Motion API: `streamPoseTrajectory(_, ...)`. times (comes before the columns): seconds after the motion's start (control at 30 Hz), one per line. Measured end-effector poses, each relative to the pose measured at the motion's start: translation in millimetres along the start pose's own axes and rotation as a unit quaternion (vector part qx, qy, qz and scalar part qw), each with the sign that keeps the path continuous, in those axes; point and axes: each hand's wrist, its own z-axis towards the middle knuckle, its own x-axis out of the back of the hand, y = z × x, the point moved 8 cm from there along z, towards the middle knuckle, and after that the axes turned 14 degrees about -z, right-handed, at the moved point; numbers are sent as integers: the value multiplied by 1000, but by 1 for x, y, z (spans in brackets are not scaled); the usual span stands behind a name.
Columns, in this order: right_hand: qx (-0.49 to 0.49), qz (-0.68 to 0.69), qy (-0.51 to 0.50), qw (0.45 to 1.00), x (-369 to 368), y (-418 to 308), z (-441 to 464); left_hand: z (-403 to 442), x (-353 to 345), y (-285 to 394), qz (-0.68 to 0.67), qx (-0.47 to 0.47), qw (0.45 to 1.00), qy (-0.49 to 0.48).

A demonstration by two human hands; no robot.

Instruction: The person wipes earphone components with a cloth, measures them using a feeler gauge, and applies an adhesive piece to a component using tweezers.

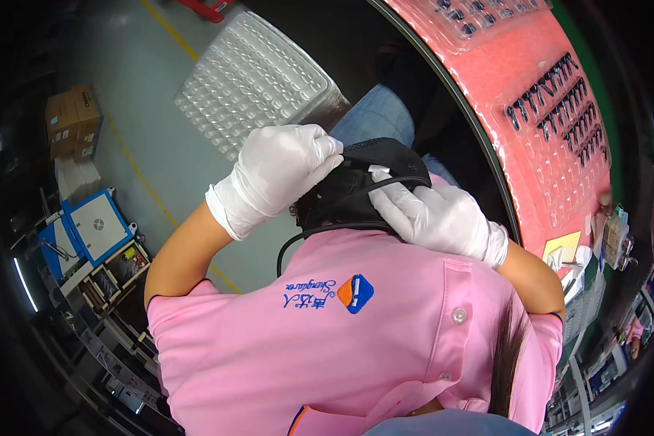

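Via head cam I'm seeing the L hand [280, 163], white-gloved, gripping the upper L edge of a black pouch [392, 151] at waist ht. The R hand [447, 218], also gloved, is resting its fingers on the pouch's R side, tips near a small white tab [378, 173]. A blk cable [320, 231] is curving along the pouch's lower edge, down over the pink shirt [269, 349]. A blue denim leg [378, 112] is showing just beyond. To the R, I'm viewing a red-topped bench [479, 69] carrying a clear tray [556, 185] w/ rows of dark pcs [559, 109], plus a yellow card [562, 247]. Upper L, clear molded trays [247, 69] are standing stacked above the floor [152, 109]; far L, a cardboard box [73, 116] is sitting nr a blue-wht panel [98, 224].
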Motion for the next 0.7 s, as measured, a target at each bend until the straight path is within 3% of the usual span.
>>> streamPoseTrajectory(0.17, -5, -13, 22, 1000, 3, 2, 0, 2, -4, 0, 39, -2, 999, 2)
streamPoseTrajectory(0.3, -35, 48, 29, 998, -5, 5, 9, 7, -8, -18, -67, -2, 997, -24)
streamPoseTrajectory(0.4, -23, 64, 68, 995, -7, 1, 12, 1, -16, -40, -239, 72, 966, -70)
streamPoseTrajectory(0.57, -24, 10, 60, 998, 8, 4, -6, -2, -25, -29, -149, 25, 982, -112)
streamPoseTrajectory(0.63, -5, -70, 77, 995, 14, -1, -7, -8, -31, -38, -139, 80, 976, -150)
streamPoseTrajectory(0.7, -12, -61, 72, 995, 15, -1, -6, -11, -35, -42, -133, 106, 971, -169)
